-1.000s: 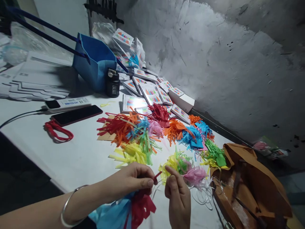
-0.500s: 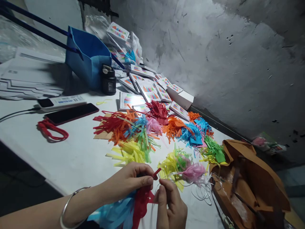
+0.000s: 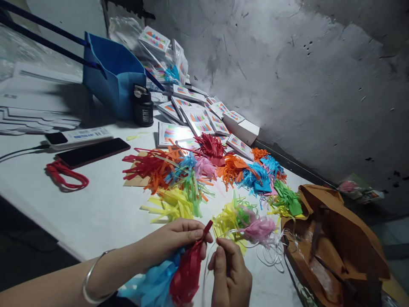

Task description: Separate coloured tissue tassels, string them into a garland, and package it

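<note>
Blue bag (image 3: 115, 81) at the table's (image 3: 96, 213) far edge, contents hidden. Left hand (image 3: 174, 241) pinches a red paper tassel (image 3: 188, 268); right hand (image 3: 230, 273) pinches clear string (image 3: 271, 256).

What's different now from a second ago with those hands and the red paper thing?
The right hand dropped lower and closed in beside the red paper tassel, pinching the thin white string. The left hand still grips the tassel's top; the coloured tassel piles lie unchanged.
</note>
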The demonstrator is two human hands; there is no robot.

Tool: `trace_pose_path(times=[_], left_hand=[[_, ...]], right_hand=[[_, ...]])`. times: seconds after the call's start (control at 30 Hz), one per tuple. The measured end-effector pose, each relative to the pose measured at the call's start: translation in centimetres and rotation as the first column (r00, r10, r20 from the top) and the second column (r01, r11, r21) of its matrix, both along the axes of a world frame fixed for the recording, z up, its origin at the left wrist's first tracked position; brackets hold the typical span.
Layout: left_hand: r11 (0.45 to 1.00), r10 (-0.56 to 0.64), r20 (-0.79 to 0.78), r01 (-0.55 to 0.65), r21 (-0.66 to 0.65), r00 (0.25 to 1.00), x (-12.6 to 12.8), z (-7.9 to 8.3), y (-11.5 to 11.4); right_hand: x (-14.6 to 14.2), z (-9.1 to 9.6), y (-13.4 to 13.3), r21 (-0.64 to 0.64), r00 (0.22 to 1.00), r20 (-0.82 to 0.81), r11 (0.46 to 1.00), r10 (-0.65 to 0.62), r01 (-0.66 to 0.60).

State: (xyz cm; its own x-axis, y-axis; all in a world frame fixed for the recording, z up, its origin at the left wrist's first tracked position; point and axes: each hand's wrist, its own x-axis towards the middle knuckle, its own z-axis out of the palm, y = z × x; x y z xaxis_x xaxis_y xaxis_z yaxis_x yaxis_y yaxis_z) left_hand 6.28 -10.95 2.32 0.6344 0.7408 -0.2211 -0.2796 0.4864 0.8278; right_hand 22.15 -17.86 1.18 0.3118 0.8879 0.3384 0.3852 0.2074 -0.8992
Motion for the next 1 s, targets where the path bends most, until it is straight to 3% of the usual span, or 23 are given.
trace_pose_path(times=[0.13,0.27,0.47,0.63,1.0], left_hand=[[0.998,-0.046,0.047,0.048,-0.035,0.998,0.1,-1.1,0.3],[0.999,-0.051,0.025,0.051,-0.007,0.998,0.3,-0.7,0.2],[0.985,0.061,-0.141,-0.037,0.166,0.988,0.4,0.7,-0.4],[0.945,0.111,-0.229,-0.032,0.325,0.967,0.3,0.4,-0.4],[0.865,0.196,-0.337,-0.001,0.501,0.921,0.1,0.3,-0.4]], right_hand=[[0.2,0.0,-0.1,0.008,0.997,0.074,0.999,0.031,-0.032],[0.3,0.1,-0.3,0.033,0.993,0.115,0.999,0.027,-0.031],[-0.1,0.0,-0.6,0.096,0.991,0.135,0.995,-0.010,-0.003],[-0.1,0.0,-0.5,0.135,0.981,0.186,0.991,-0.049,0.024],[0.3,-0.7,-0.1,0.145,0.968,0.246,0.989,-0.039,0.003]])
